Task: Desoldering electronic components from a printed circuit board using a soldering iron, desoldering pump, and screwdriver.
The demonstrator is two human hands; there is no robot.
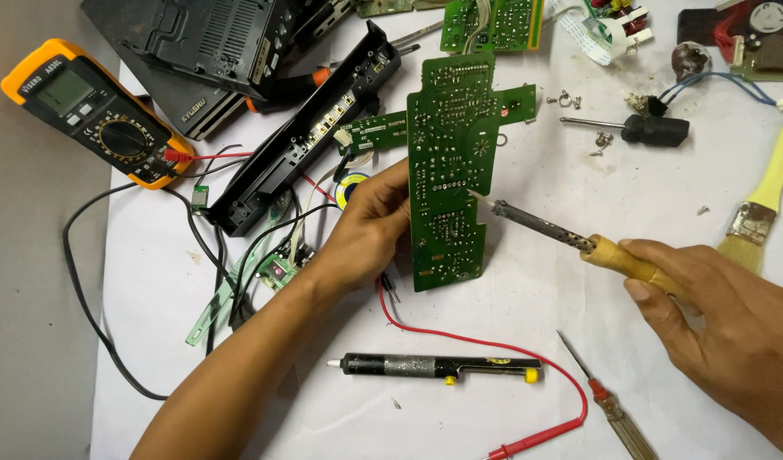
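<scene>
1. Your left hand (370, 226) is closed on the left edge of the green circuit board (449, 170), holding it upright, long axis vertical.
2. Your right hand (715, 302) is wrapped around the soldering iron (570, 234); its tip touches the board's right side.
3. Below lie a solder sucker (438, 366) and a red wire (493, 349) on the white table (527, 298), crowded with tools.

paintbrush (762, 204): handle cut by right edge | left hand (370, 226): fingertips hidden behind circuit board (451, 162)
</scene>
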